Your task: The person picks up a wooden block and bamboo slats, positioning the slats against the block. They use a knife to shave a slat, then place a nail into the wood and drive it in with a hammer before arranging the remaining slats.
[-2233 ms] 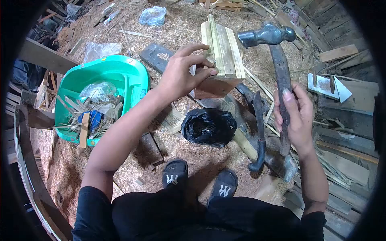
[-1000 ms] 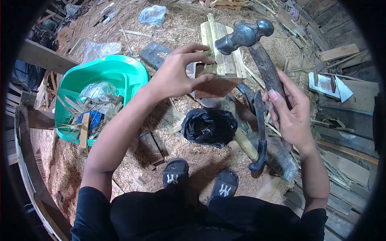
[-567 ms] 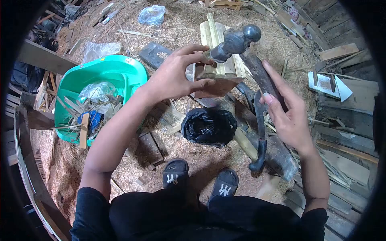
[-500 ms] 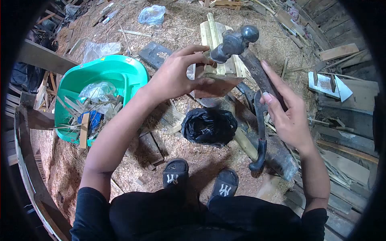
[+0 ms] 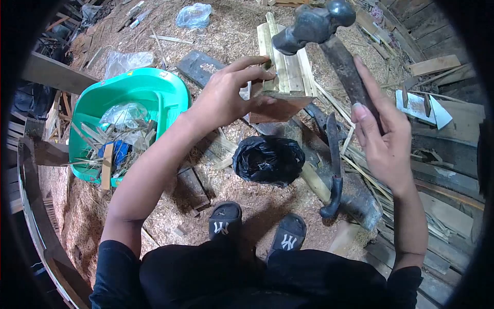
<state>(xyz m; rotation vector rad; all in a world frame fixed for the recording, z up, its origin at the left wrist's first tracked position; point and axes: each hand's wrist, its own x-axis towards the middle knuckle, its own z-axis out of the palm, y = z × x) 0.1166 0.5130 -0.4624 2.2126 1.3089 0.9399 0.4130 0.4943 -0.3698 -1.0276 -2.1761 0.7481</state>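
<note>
Now that your R hand (image 5: 385, 131) has drawn the hammer (image 5: 311, 26) up from near your L fingertips, more of the wood piece's (image 5: 280, 109) pale, ridged strips (image 5: 294, 77) show, beyond the crinkly black bag (image 5: 268, 160). Your R fingers wrap the dark, worn handle (image 5: 352, 69) w/ index extended; your L hand's (image 5: 226, 95) curve apart at the piece's L edge, can't tell if they pinch anything.

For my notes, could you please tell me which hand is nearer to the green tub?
Left. The left hand, at the wooden block, is just right of the green tub; the right hand, holding the hammer, is farther right.
</note>
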